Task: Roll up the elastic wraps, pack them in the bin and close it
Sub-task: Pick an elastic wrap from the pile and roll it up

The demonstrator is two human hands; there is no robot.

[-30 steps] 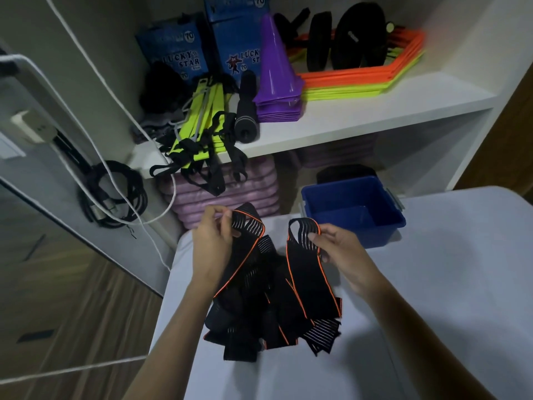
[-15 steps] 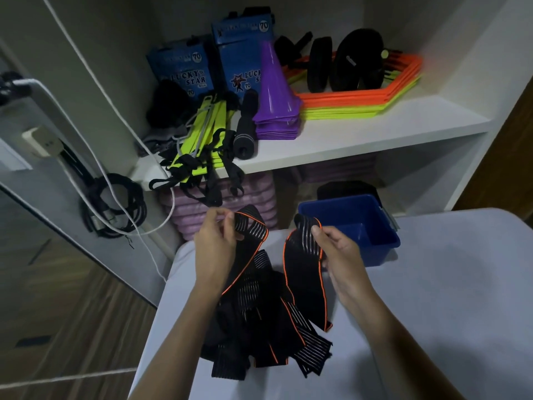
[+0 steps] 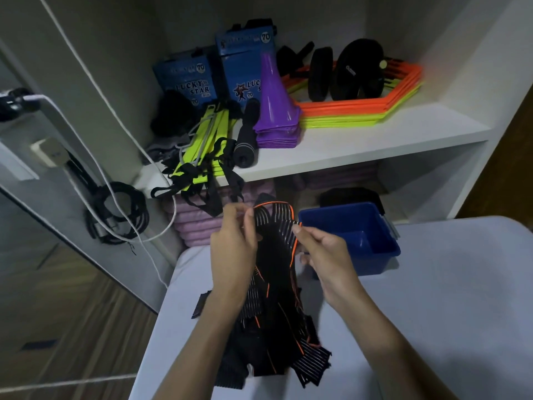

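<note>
Arching between left hand (image 3: pixel 230 249) and right hand (image 3: pixel 323 255): elastic wrap (image 3: pixel 277 226).

At the centre of the frame the left hand (image 3: pixel 230 249) and right hand (image 3: pixel 324 255) pinch the top end of a black elastic wrap (image 3: pixel 274 226) with orange edging, holding it up over a heap of wraps (image 3: pixel 268 342) on the white worktop (image 3: pixel 432 313). Just right of the hands an open blue bin (image 3: pixel 354 235) stands on the worktop. In the upper half, a white shelf (image 3: pixel 360 140) carries purple cones (image 3: pixel 274 105), orange and yellow hexagon rings (image 3: pixel 360 111) and blue boxes (image 3: pixel 184 82).
</note>
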